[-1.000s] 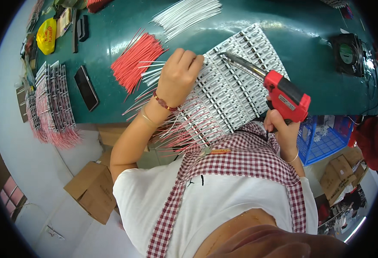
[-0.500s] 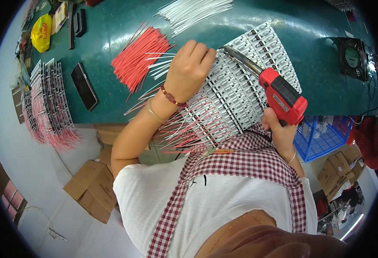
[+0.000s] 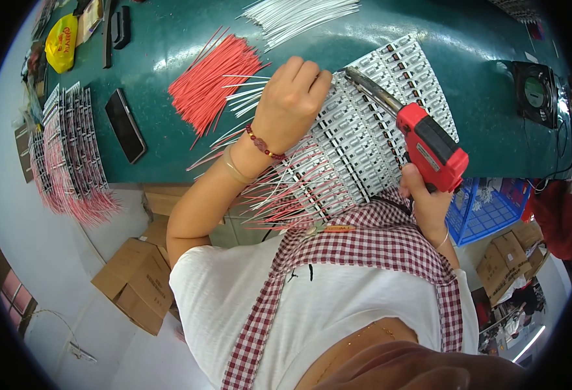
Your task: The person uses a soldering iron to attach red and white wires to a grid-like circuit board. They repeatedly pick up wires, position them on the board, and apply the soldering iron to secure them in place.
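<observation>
My right hand (image 3: 427, 203) is wrapped around the grip of a red and black soldering gun (image 3: 434, 148). Its metal tip slants up and left to the top edge of a panel of small white circuit boards (image 3: 357, 133), close to my left fingertips. My left hand (image 3: 292, 97) is closed in a pinch over the panel's upper left side. White wires (image 3: 246, 99) stick out to the left from beneath it; one seems to be in the pinch, though the fingertips hide where. Red and white wires (image 3: 292, 195) trail from the panel's lower left edge.
Beyond my left hand lie a red wire bundle (image 3: 213, 81) and a white wire bundle (image 3: 299, 18). A phone (image 3: 125, 125), wired board panels (image 3: 71, 146) and a yellow bag (image 3: 62, 43) are at the left. A black device (image 3: 534, 92) and a blue crate (image 3: 487, 208) are at the right.
My left hand has shifted slightly right in the picture. The soldering gun has moved slightly right too, its tip still at the panel's top edge. Both grips look the same.
</observation>
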Demonstrator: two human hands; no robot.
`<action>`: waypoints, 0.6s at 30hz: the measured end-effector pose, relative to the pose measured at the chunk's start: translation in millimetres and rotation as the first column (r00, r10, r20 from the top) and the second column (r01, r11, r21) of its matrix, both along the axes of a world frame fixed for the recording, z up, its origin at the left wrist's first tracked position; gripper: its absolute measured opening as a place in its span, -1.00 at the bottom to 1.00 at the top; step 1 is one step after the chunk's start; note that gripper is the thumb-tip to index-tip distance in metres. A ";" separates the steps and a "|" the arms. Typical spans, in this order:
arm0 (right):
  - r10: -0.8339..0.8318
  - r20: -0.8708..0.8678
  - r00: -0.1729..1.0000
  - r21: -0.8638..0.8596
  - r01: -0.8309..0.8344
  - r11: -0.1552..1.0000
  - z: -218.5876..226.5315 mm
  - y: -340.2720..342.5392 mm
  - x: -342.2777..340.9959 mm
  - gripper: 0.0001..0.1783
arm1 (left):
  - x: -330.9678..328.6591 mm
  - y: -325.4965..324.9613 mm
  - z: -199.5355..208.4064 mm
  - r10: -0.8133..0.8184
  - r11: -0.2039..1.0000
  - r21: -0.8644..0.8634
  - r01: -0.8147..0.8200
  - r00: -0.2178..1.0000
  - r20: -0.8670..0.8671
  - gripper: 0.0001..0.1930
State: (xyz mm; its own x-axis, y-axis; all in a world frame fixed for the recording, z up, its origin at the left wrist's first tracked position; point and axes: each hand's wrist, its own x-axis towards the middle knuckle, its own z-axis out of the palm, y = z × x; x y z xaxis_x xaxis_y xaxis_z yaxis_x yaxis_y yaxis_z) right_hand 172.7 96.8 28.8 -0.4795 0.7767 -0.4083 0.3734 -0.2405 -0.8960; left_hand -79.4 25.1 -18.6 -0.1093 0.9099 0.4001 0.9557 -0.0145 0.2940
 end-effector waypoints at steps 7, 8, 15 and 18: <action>0.006 -0.008 1.000 0.012 -0.006 1.000 -2.5 -1.4 0.6 -0.75 | 0.3 -0.6 0.6 0.002 1.000 -0.004 -0.002 1.000 0.003 -0.74; 0.009 0.000 1.000 -0.017 -0.009 1.000 -1.9 -1.1 0.5 -0.75 | 0.6 -0.4 0.9 0.002 1.000 -0.003 -0.002 1.000 0.004 -0.74; -0.047 -0.030 0.998 0.011 0.047 0.999 7.1 -0.1 -4.8 -0.76 | 1.3 0.3 0.0 0.002 1.000 -0.010 -0.002 1.000 0.004 -0.74; -0.073 -0.088 0.993 0.088 0.081 0.993 11.8 3.3 -1.8 -0.67 | 1.2 -1.5 -0.5 0.010 1.000 -0.020 -0.010 1.000 0.001 -0.74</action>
